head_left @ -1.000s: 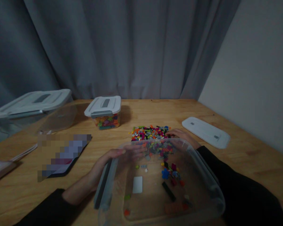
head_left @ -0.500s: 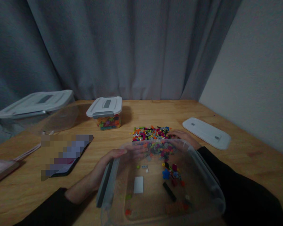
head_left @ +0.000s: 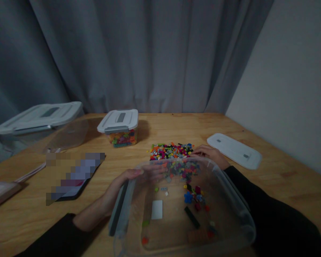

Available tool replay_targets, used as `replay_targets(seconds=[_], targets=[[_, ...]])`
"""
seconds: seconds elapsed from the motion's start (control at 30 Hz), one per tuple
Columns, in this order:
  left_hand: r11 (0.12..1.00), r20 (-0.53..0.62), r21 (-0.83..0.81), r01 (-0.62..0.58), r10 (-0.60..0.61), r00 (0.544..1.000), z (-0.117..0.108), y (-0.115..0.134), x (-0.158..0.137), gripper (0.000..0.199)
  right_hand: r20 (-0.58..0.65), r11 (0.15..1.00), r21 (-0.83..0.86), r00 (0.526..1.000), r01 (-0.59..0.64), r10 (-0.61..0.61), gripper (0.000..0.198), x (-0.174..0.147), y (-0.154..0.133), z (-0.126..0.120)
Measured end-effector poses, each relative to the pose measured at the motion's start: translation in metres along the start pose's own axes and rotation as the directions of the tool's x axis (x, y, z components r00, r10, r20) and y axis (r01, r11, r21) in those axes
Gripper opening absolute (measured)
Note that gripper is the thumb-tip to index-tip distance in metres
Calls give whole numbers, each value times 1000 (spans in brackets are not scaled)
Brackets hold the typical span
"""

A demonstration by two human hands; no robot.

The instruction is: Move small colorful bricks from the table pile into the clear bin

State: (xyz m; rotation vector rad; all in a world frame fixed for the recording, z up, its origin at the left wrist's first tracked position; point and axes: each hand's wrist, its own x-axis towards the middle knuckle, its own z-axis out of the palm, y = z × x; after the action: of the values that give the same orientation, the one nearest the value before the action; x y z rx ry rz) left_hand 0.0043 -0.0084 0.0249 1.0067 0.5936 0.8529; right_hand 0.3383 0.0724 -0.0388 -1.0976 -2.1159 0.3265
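A clear plastic box (head_left: 173, 228) stands in front of me without a lid on it. A few loose bricks (head_left: 195, 198) and a small white plate (head_left: 157, 210) lie on its bottom. Beyond its far wall is a pile of small coloured building bricks (head_left: 171, 151). My left hand (head_left: 135, 175) is by the box's far left corner, thumb up, its stretched fingers seen blurred through the clear wall, near the pile's front. My right hand (head_left: 210, 154) rests at the pile's right edge, fingers extended and touching bricks. Nothing shows in either hand.
A white lid (head_left: 234, 150) lies at the right. Further back stands a lidded box (head_left: 120, 128) full of coloured pieces. A larger lidded clear box (head_left: 48, 125) is at far left. A phone-like device (head_left: 77, 178), partly pixelated, and a pale block with a cord (head_left: 2, 192) lie left.
My right hand has lifted slightly and its fingers are a little more bent at the pile's edge. My left hand and the clear box have hardly moved.
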Motion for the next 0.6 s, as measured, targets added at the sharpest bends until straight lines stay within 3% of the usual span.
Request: replay_targets(seconds=[0.13, 0.3, 0.4, 0.6], targets=[[1000, 20, 4, -14, 14, 1000, -2, -1, 0, 28, -202, 987, 93, 969, -129, 145, 30, 0, -8, 0], [1000, 46, -12, -8, 8, 999, 6, 4, -1, 26, -268, 925, 306, 912, -225, 310, 33, 2, -17, -7], [1000, 18, -5, -10, 10, 1000, 8, 5, -1, 26, -228, 874, 441, 916, -204, 329, 31, 1, -20, -11], [1000, 28, -18, 18, -18, 999, -9, -6, 1, 31, -17, 736, 654, 970, -174, 244, 22, -2, -31, -14]])
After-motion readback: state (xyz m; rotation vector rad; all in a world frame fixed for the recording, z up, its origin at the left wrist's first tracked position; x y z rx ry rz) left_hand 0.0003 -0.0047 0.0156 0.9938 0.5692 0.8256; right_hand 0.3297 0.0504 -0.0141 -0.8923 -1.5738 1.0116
